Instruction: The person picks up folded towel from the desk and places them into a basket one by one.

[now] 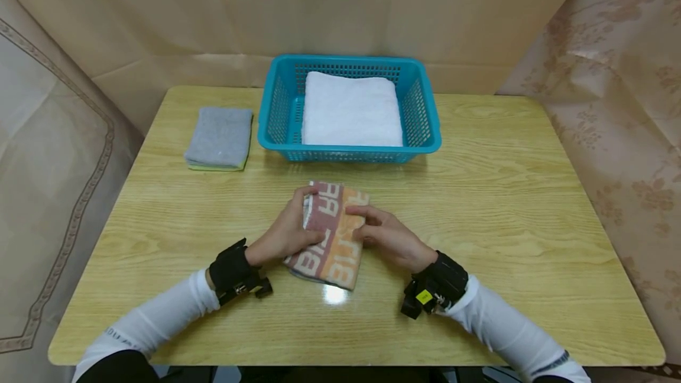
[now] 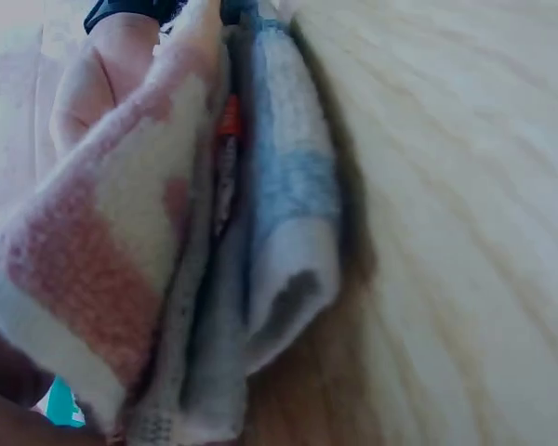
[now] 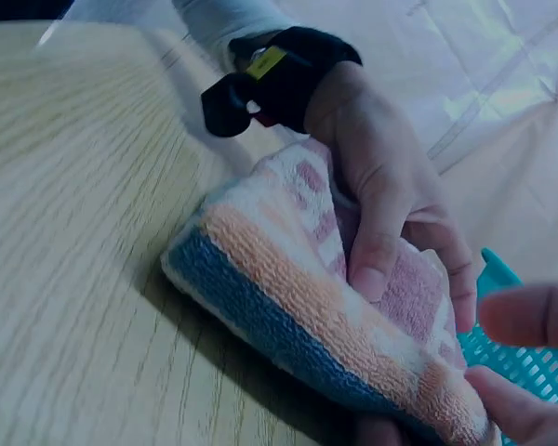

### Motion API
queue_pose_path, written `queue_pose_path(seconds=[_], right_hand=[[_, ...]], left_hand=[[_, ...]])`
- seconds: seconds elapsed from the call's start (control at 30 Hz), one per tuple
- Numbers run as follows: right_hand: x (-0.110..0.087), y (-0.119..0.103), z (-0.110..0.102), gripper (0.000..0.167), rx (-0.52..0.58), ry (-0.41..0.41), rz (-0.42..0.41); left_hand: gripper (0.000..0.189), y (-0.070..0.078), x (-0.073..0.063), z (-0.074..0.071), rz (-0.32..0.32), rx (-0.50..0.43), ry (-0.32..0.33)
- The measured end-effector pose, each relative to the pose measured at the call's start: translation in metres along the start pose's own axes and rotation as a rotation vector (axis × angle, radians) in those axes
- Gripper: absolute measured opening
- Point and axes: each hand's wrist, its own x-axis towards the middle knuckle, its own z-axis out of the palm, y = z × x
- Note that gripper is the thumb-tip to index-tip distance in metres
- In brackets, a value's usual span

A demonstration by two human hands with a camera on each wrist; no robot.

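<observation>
A folded towel (image 1: pixel 330 256) with mauve and orange stripes and pale lettering is held near the middle of the table, slightly slanted. My left hand (image 1: pixel 288 230) grips its left side, the thumb lying across the top face. On the opposite side, my right hand (image 1: pixel 392 240) pinches the right edge between thumb and fingers. The left wrist view shows the towel's stacked layers (image 2: pixel 293 195), white and blue underneath, with a small red-topped label (image 2: pixel 227 149) between them. A blue stripe (image 3: pixel 260 307) runs along the lower fold in the right wrist view.
Behind the hands stands a blue plastic basket (image 1: pixel 351 149) with a folded white towel (image 1: pixel 351 111) inside. A folded grey cloth (image 1: pixel 220 135) with a green lower layer lies to its left. Beige sheeting (image 1: pixel 340 10) hangs behind the wooden table (image 1: pixel 505 194).
</observation>
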Motion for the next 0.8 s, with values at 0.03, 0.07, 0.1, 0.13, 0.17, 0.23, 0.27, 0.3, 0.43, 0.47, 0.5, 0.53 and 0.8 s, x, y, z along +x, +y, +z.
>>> queue_pose_path(seconds=[0.03,0.07,0.1,0.13,0.17,0.23,0.27,0.3,0.43,0.47,0.5,0.53,0.8], right_hand=[[0.000,0.000,-0.001,0.063,-0.017,-0.033,0.012],[0.000,-0.001,-0.001,0.064,-0.031,-0.062,0.023],[0.000,-0.002,-0.001,0.066,-0.037,-0.089,0.032],[0.000,-0.003,-0.001,0.067,-0.045,-0.107,0.041],[0.000,-0.004,0.000,0.069,-0.055,-0.116,0.051],[0.000,-0.004,0.001,0.071,-0.080,-0.114,0.059],[-0.001,-0.004,0.001,0.072,-0.096,-0.105,0.060],[0.000,-0.004,0.001,0.074,-0.110,-0.093,0.056],[0.000,-0.002,0.003,0.074,-0.111,-0.040,0.053],[0.000,-0.001,0.003,0.073,-0.094,-0.032,0.055],[0.000,-0.001,0.003,0.072,-0.072,-0.026,0.057],[0.000,-0.002,0.003,0.072,-0.051,-0.021,0.061],[0.001,-0.002,0.004,0.071,0.011,-0.021,0.070]], left_hand=[[0.088,0.000,0.000,0.000,0.001,-0.022,-0.018],[0.084,0.000,0.001,0.000,-0.001,-0.048,-0.040],[0.080,0.000,0.001,0.000,0.001,-0.070,-0.061],[0.076,0.001,0.001,0.000,-0.002,-0.092,-0.081],[0.072,0.001,0.001,0.000,-0.007,-0.111,-0.098],[0.066,0.000,0.002,0.000,-0.009,-0.143,-0.124],[0.068,0.000,0.002,0.000,-0.018,-0.168,-0.129],[0.070,0.000,0.002,0.000,-0.021,-0.182,-0.132],[0.088,-0.002,0.001,-0.003,-0.079,-0.297,-0.154],[0.092,-0.002,0.001,-0.004,-0.092,-0.318,-0.163],[0.095,-0.003,0.001,-0.006,-0.097,-0.321,-0.178],[0.096,-0.003,0.001,-0.007,-0.103,-0.317,-0.197],[0.097,-0.003,-0.005,-0.015,-0.020,-0.146,-0.365]])
